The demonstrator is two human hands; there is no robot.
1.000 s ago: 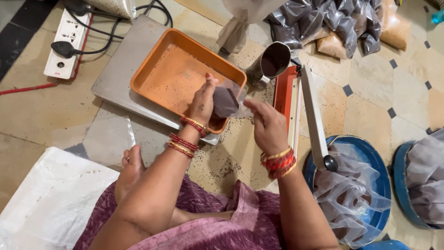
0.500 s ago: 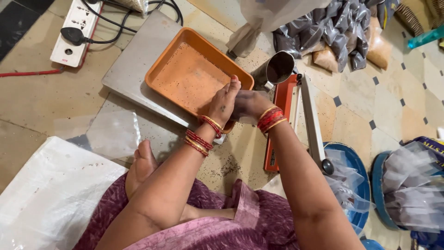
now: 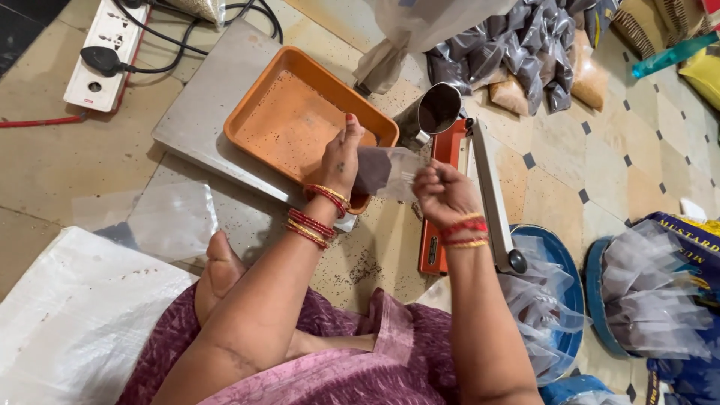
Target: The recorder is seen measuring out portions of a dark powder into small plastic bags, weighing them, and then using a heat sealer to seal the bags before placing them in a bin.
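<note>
My left hand (image 3: 341,156) and my right hand (image 3: 442,192) both grip a small clear plastic pouch (image 3: 384,172) partly filled with dark seeds. The left hand holds its filled end, the right hand pinches the empty clear top. The pouch hangs over the near right corner of an orange tray (image 3: 300,120) dusted with seeds, which sits on a grey weighing scale (image 3: 210,97). Just right of my hands lies an orange heat sealer (image 3: 439,210) with its grey arm (image 3: 491,202) raised. A steel cup (image 3: 436,111) stands behind it.
A pile of filled dark pouches (image 3: 517,52) lies at the back right. Blue basins (image 3: 559,300) with empty clear bags sit at the right. A white power strip (image 3: 105,52) with cables is at the back left, a white sack (image 3: 75,315) at the near left.
My hands drew apart, the right hand moving right along the pouch's top so the pouch is stretched between them. The camera view shifted slightly.
</note>
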